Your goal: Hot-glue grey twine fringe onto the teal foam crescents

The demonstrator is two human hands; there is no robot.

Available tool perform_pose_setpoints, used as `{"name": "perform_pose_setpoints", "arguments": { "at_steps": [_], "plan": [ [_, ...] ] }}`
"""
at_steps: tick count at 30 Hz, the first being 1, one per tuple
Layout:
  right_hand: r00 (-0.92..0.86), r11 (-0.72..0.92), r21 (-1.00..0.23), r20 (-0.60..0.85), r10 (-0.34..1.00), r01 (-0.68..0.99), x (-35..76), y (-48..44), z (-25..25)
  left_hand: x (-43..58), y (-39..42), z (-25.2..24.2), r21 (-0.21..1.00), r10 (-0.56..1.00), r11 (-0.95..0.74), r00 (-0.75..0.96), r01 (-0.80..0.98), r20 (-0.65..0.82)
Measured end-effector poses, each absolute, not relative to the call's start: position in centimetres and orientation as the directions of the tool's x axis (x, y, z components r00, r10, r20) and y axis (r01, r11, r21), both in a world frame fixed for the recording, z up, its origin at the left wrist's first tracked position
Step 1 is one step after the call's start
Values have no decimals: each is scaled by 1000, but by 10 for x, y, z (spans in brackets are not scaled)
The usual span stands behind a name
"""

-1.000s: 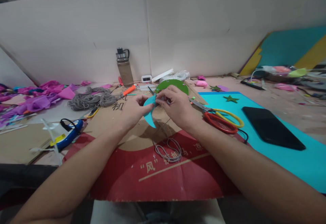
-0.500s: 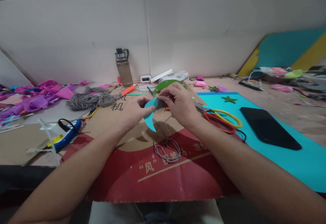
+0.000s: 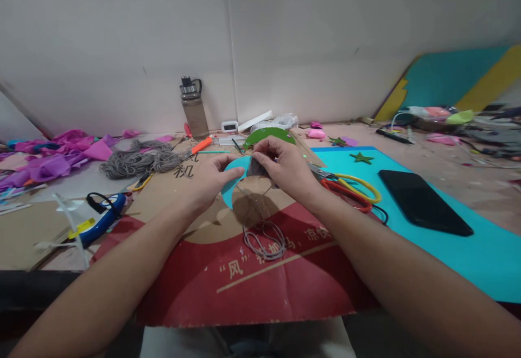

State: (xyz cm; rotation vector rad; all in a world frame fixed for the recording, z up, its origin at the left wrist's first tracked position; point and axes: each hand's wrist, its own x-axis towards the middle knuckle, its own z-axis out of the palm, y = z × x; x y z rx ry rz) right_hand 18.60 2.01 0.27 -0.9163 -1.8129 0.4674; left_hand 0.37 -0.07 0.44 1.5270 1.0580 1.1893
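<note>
My left hand (image 3: 211, 181) is closed on a light blue crescent cutout (image 3: 228, 189), with the thumb lying on its face. Right beside it, the fingers of my right hand (image 3: 283, 162) pinch a small dark grey flat piece (image 3: 255, 168) at the crescent's edge. Whether the two pieces are joined I cannot tell. Below both hands, a thin grey cord (image 3: 264, 241) lies in loose loops on the red and brown cardboard sheet (image 3: 260, 293). Its upper end runs up towards the hands and is hard to follow.
Red and yellow scissors (image 3: 350, 190), a green star (image 3: 361, 157) and a black phone (image 3: 423, 200) lie to the right. A bundle of grey cord (image 3: 138, 160), an orange-handled cutter (image 3: 201, 145) and a blue tool (image 3: 103, 219) are left. A bottle (image 3: 194, 108) stands behind.
The blue crescent has shifted left and turned slightly in my left hand. More of the grey piece shows under my right fingers. The whole view has slid a little.
</note>
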Motion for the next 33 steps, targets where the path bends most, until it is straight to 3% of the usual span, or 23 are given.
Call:
{"name": "perform_pose_setpoints", "arguments": {
  "at_steps": [5, 15, 28, 33],
  "plan": [
    [-175, 584, -740, 560, 810, 335, 186, 22, 2, 7, -5, 7, 989, 967, -142, 219, 44, 130],
    [-163, 488, -843, 461, 872, 227, 189, 23, 4, 8, -8, 7, 985, 952, -167, 266, 41, 150],
    [-201, 423, -901, 399, 895, 99, 190, 19, 5, 4, -9, 5, 925, 964, -260, 139, 278, 229],
    [-228, 362, -932, 352, 908, 4, 192, 20, 6, 4, -8, 7, 923, 963, -263, 143, 283, 230]
  ]
}}
